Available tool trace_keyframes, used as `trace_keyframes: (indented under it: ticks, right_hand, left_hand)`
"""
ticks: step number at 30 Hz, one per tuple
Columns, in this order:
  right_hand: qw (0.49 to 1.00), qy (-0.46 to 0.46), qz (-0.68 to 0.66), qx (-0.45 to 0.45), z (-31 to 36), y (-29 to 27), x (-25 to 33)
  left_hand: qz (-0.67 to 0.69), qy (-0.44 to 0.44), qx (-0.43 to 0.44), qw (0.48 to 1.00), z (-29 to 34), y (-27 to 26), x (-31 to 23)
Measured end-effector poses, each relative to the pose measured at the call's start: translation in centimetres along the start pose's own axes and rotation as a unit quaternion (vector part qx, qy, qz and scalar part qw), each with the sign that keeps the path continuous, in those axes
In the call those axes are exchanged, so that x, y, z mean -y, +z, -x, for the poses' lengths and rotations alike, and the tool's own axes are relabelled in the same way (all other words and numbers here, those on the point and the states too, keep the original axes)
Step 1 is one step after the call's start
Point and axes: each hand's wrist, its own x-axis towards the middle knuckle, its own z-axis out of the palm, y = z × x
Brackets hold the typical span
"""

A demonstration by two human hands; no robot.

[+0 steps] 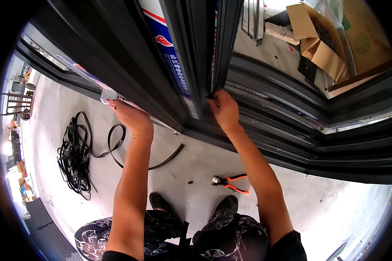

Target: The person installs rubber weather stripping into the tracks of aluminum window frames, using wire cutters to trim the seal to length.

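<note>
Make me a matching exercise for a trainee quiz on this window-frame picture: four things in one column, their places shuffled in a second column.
Things:
1. right hand
2. left hand
3. pliers
4. coil of black strip

Places:
A. on the floor at the person's left
B. on the floor by the right shoe
C. at the upright dark frame bar
D. on the slanted frame rail with the taped end

Pairs: 1-C, 2-D, 3-B, 4-A

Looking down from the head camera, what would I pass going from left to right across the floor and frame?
Coil of black rubber strip → left hand on the frame → right hand at the dark frame's groove → orange-handled pliers → open cardboard box.
</note>
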Motion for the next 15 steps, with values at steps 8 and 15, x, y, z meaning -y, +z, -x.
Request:
trace_keyframes:
  ticks: [8, 15]
  right_hand:
    - [0.998, 0.030, 0.013, 0.050, 0.2, 0.0, 0.1]
    - [0.996, -0.022, 0.066, 0.057, 0.4, 0.1, -0.5]
  left_hand:
    - [0.032, -0.026, -0.026, 0.999, 0.1, 0.8, -1.4]
    - [0.042, -0.040, -0.009, 0.998, 0.7, 1.5, -2.6]
